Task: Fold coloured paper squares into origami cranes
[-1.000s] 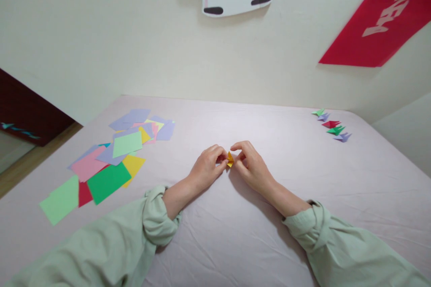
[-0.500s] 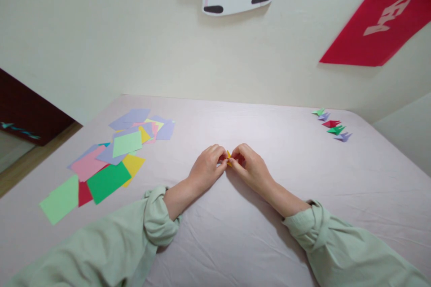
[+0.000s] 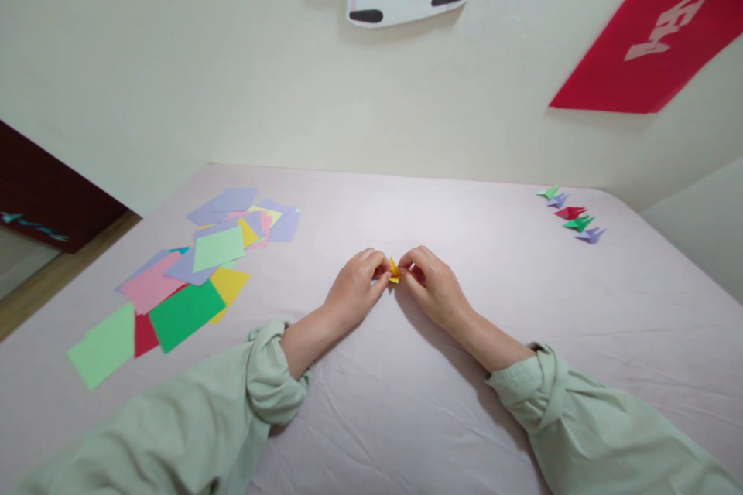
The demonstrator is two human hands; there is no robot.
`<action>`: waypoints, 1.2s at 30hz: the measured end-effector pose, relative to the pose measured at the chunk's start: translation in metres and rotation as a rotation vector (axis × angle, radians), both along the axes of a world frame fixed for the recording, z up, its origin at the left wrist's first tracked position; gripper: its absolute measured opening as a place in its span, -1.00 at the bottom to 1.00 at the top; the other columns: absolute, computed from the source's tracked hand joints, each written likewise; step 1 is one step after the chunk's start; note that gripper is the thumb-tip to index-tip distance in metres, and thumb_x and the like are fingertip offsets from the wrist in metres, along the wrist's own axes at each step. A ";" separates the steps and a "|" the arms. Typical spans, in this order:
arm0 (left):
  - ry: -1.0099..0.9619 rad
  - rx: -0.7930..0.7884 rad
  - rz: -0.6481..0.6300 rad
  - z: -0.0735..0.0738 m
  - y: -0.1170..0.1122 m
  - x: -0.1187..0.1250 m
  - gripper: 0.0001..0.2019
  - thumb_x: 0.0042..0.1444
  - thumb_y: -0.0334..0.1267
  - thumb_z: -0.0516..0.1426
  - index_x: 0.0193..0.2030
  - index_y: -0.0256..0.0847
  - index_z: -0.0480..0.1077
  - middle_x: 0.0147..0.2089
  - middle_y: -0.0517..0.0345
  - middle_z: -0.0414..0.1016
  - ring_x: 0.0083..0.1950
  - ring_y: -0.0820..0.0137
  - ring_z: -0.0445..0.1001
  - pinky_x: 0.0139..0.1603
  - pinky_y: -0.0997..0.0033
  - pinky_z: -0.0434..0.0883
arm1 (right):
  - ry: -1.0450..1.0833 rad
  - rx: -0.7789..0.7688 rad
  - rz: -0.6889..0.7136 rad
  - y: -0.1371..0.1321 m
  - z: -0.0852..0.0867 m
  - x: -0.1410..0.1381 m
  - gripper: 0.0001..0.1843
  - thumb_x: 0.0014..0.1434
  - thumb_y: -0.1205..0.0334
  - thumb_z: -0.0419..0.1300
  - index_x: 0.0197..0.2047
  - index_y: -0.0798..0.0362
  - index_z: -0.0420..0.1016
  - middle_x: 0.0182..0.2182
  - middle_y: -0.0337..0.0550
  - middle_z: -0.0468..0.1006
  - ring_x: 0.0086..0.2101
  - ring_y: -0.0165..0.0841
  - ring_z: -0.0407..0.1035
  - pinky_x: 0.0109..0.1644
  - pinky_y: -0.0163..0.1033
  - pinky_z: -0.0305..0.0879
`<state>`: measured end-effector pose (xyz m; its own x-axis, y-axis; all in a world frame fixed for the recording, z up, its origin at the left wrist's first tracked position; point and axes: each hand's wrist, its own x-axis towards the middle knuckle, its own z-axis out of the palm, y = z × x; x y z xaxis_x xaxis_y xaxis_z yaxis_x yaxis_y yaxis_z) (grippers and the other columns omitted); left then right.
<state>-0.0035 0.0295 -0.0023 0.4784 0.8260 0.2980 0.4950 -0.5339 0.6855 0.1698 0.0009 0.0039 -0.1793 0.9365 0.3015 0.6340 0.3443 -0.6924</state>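
A small folded piece of yellow paper point(image 3: 394, 271) with pointed tips is held up between my two hands, at the middle of the table. My left hand point(image 3: 361, 281) pinches its left side between thumb and fingertips. From the other side my right hand point(image 3: 430, 278) closes thumb and forefinger on its right edge. Part of the yellow paper is hidden behind the fingertips, so its full shape cannot be made out.
On the left of the cloth-covered table point(image 3: 360, 418) lie several loose coloured paper sheets point(image 3: 186, 315), overlapping. At the far right stand several small folded paper cranes point(image 3: 579, 223) in a row. A wall point(image 3: 406, 108) rises behind the table.
The fingertips have drawn slightly apart, and more of the yellow paper shows between them. Both arms stay almost where they were.
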 end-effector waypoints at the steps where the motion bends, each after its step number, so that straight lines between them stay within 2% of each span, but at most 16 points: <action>1: -0.006 -0.007 -0.001 0.000 0.000 0.000 -0.90 0.14 -0.46 0.09 -0.32 -0.18 0.30 -0.29 0.19 0.37 -0.23 0.37 0.34 -0.19 0.38 0.30 | 0.002 -0.003 0.000 0.000 0.000 0.000 -0.90 0.20 0.39 0.08 -0.29 0.00 0.35 -0.36 -0.26 0.36 -0.41 -0.40 0.27 -0.32 -0.29 0.17; 5: -0.004 -0.019 -0.009 0.001 0.000 0.000 -0.91 0.14 -0.44 0.10 -0.34 -0.18 0.30 -0.32 0.20 0.36 -0.26 0.38 0.34 -0.22 0.39 0.29 | -0.006 -0.022 0.014 0.000 0.001 -0.001 -0.93 0.22 0.35 0.11 -0.25 -0.01 0.37 -0.32 -0.24 0.38 -0.40 -0.40 0.28 -0.32 -0.29 0.18; 10: -0.039 -0.046 -0.012 0.002 0.000 0.000 -0.90 0.15 -0.44 0.09 -0.35 -0.18 0.31 -0.32 0.20 0.37 -0.25 0.39 0.35 -0.21 0.41 0.30 | -0.002 -0.014 0.016 0.001 0.000 0.000 -0.89 0.22 0.38 0.08 -0.28 -0.01 0.37 -0.33 -0.24 0.38 -0.37 -0.38 0.29 -0.29 -0.29 0.18; 25: -0.107 -0.117 0.068 0.002 0.003 -0.001 -0.92 0.14 -0.42 0.10 -0.35 -0.20 0.34 -0.34 0.21 0.38 -0.28 0.42 0.37 -0.25 0.42 0.31 | 0.093 -0.052 -0.047 0.004 0.001 0.003 -0.89 0.19 0.35 0.04 -0.32 0.02 0.36 -0.38 -0.23 0.42 -0.43 -0.37 0.27 -0.32 -0.26 0.17; 36: -0.128 -0.091 0.023 -0.001 0.004 -0.002 -0.95 0.15 -0.41 0.11 -0.31 -0.20 0.36 -0.31 0.20 0.38 -0.26 0.43 0.38 -0.22 0.43 0.33 | 0.150 -0.082 -0.021 0.004 0.001 0.003 -0.89 0.18 0.33 0.07 -0.33 0.04 0.42 -0.40 -0.25 0.44 -0.45 -0.40 0.28 -0.34 -0.28 0.18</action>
